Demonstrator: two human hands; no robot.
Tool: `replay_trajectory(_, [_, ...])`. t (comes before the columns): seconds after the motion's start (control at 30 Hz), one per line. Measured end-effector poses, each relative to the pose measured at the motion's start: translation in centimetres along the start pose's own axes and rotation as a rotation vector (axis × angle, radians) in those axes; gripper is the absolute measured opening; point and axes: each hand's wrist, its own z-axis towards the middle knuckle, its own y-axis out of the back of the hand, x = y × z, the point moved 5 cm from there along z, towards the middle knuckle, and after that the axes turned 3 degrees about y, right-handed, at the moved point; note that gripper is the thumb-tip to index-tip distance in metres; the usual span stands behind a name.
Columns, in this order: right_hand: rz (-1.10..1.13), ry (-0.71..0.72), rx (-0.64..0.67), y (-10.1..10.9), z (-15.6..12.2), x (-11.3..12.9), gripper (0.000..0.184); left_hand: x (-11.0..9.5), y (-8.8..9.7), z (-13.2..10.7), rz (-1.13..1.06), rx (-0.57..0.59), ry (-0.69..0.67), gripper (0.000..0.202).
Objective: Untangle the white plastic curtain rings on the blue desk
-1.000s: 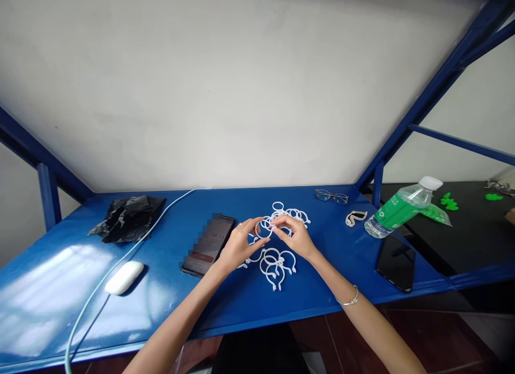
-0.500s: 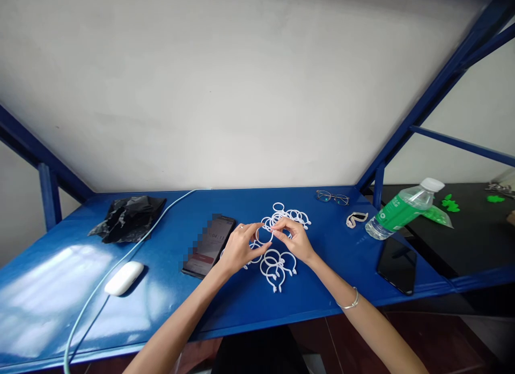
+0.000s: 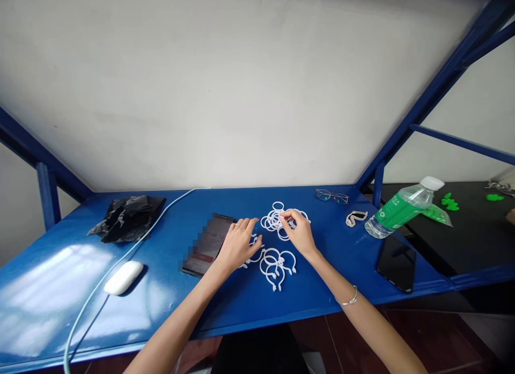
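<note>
My left hand (image 3: 238, 246) hovers over a few white plastic rings (image 3: 255, 256), partly hidden beneath it, with its thumb and fingers apart and no ring between them. At the far heap of white rings (image 3: 273, 220), my right hand (image 3: 298, 233) has its thumb and forefinger pinched together on a white ring; the ring's outline merges with the heap. Closer to the front edge lies another cluster of open-ended white rings (image 3: 277, 269), overlapping one another, with small knobs at their ends.
A lit phone (image 3: 205, 248) lies left of my left hand. Further left are a white mouse (image 3: 124, 278), a cable (image 3: 134, 246) and a black plastic bag (image 3: 127, 219). To the right are glasses (image 3: 332, 196), a white strap-like item (image 3: 356, 218), a bottle (image 3: 402, 209) and a dark phone (image 3: 396, 264).
The ring that was between both hands is no longer there. My left hand has moved left and opened, while my right hand has shifted slightly up and right to the far heap.
</note>
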Motion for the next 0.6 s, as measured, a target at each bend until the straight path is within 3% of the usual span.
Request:
replay_trajectory(0.2, [-0.256,-0.073,-0.036,0.8,0.3,-2.0,0.011,0.4,-1.5,0.0,0.158,0.185,0.014,0.018])
replay_trajectory(0.43, [-0.399,-0.091,-0.013,0.7,0.2,-2.4,0.01,0.7,-1.9,-0.2,0.048,0.211,0.036,0.018])
replay_trajectory(0.6, [-0.347,0.033,-0.026,0.7,0.3,-0.9,0.014,0.8,-2.4,-0.4,-0.078,0.195,0.032,0.02])
